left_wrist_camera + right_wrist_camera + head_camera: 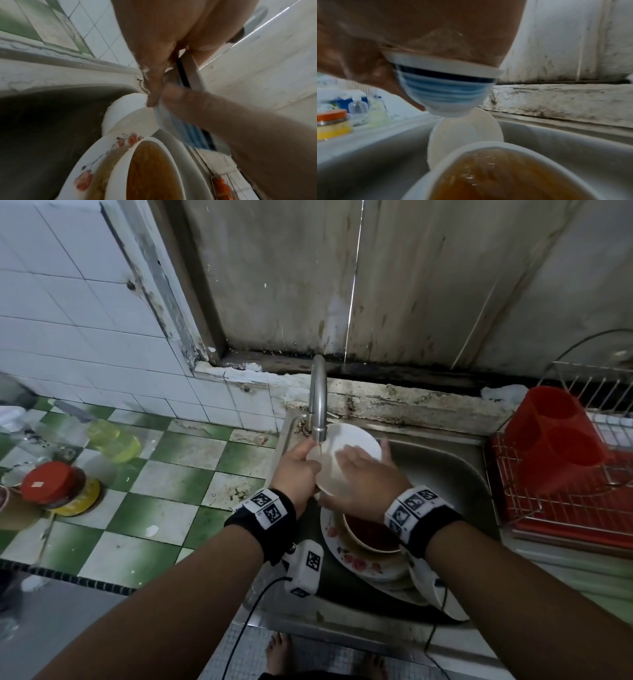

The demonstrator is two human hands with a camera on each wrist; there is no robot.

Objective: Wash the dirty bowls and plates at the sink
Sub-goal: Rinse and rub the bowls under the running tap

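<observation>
Under the running tap I hold a white bowl tilted toward me. My left hand grips its left rim, thumb on top. My right hand lies flat inside it, fingers spread against the inner wall. From the right wrist, that bowl shows blue stripes outside, with my right hand over its mouth. Below in the sink, a dirty bowl of brown liquid sits on a floral plate. A white dish leans behind them.
A red dish rack with a red cutlery holder stands right of the sink. On the green-and-white tiled counter to the left are a red-lidded jar and a bottle of yellow liquid. A stained wall rises close behind the tap.
</observation>
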